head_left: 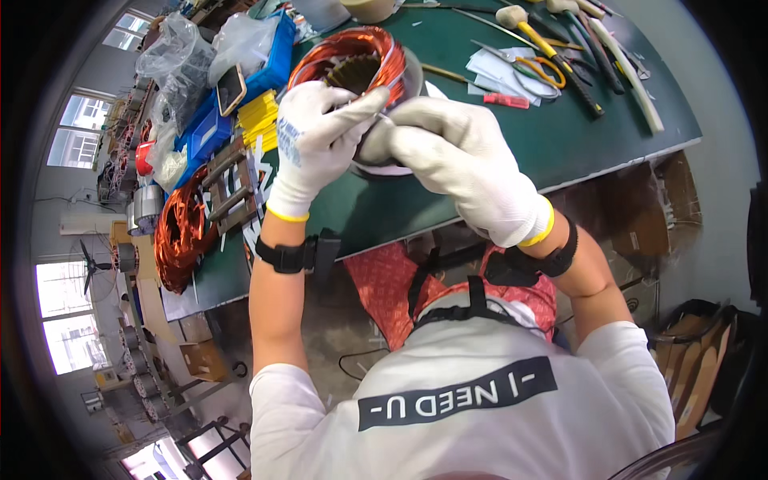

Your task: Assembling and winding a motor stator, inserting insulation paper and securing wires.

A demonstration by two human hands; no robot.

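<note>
A motor stator (413, 78) with a grey metal shell stands on the green table in front of me, and a thick ring of copper winding (344, 42) bulges from its upper opening. Both my hands wear white gloves with yellow cuffs. My left hand (316, 140) is closed at the near side of the winding, thumb and fingers pinched together. Just to its right, my right hand (472, 164) is also closed, its fingertips meeting the left ones at the stator's near rim. A thin grey strand shows between them, but its kind is too small to tell.
Left of the stator are yellow strips (258, 120), blue bins (206, 128), a phone (231, 90) and a loose copper coil bundle (178, 240). Scissors (528, 64), a red-handled tool (506, 101), a hammer (538, 40) and a white rod (628, 76) lie right. The table's front edge (512, 198) runs below my hands.
</note>
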